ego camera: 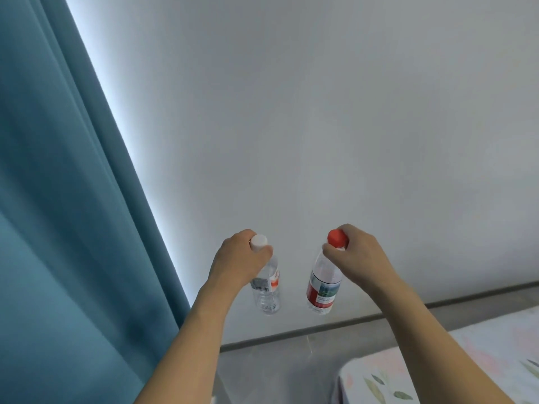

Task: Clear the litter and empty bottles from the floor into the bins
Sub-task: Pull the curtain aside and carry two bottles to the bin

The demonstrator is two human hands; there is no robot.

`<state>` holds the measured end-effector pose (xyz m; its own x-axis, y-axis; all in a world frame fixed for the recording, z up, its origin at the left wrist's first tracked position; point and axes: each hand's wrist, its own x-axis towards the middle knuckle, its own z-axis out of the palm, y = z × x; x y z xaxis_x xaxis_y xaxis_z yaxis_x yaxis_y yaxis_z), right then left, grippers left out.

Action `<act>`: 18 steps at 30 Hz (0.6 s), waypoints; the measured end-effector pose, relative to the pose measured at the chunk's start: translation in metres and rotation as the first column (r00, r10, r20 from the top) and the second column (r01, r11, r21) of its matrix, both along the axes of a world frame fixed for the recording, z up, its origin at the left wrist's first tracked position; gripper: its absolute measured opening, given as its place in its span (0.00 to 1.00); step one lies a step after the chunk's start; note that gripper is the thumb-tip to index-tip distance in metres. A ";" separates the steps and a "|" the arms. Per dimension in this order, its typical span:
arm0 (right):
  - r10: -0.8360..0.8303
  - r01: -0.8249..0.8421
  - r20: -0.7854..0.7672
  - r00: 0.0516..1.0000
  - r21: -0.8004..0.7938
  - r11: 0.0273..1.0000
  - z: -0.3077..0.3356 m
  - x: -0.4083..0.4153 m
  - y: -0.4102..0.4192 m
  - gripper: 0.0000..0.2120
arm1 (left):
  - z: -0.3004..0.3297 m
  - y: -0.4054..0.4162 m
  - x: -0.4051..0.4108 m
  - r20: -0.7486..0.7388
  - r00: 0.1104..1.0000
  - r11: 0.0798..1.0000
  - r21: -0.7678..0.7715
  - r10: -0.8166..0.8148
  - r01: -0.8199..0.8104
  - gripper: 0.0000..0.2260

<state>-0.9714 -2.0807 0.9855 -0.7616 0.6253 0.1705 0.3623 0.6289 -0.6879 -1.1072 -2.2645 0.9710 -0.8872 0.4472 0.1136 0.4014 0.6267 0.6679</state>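
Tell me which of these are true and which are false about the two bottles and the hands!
1. The left hand grips the white-capped bottle near its top. True.
2. The right hand is empty. False: it holds the red-capped bottle by its neck.
3. Both bottles are lying on the floor. False: both hang upright in the air in front of the wall.
4. A teal curtain hangs to the left of the hands. True.
5. A bin stands between the bottles. False: no bin is in view.
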 end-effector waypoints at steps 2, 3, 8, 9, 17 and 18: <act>-0.010 0.010 -0.004 1.000 0.003 1.000 0.000 -0.022 0.015 0.07 | 0.002 0.016 -0.022 -0.008 1.000 1.000 0.010 -0.002 0.002 0.06; -0.015 0.015 -0.006 1.000 0.003 1.000 -0.001 -0.032 0.021 0.07 | 0.003 0.023 -0.032 -0.014 1.000 1.000 0.013 -0.007 0.008 0.06; -0.044 0.044 0.001 0.999 -0.004 0.999 -0.003 -0.079 0.044 0.07 | 0.006 0.059 -0.077 -0.041 0.997 0.998 0.011 -0.067 0.067 0.07; -0.055 0.055 0.007 0.998 -0.002 0.998 -0.004 -0.087 0.049 0.07 | 0.005 0.066 -0.088 -0.042 0.996 0.997 0.008 -0.078 0.078 0.07; -0.218 0.218 0.013 0.976 -0.002 0.976 -0.003 -0.145 0.086 0.07 | 0.005 0.120 -0.168 -0.005 0.967 0.967 -0.030 -0.255 0.255 0.07; -0.239 0.239 0.010 0.971 -0.008 0.971 -0.002 -0.152 0.089 0.07 | 0.007 0.127 -0.178 -0.008 0.959 0.959 -0.038 -0.282 0.282 0.07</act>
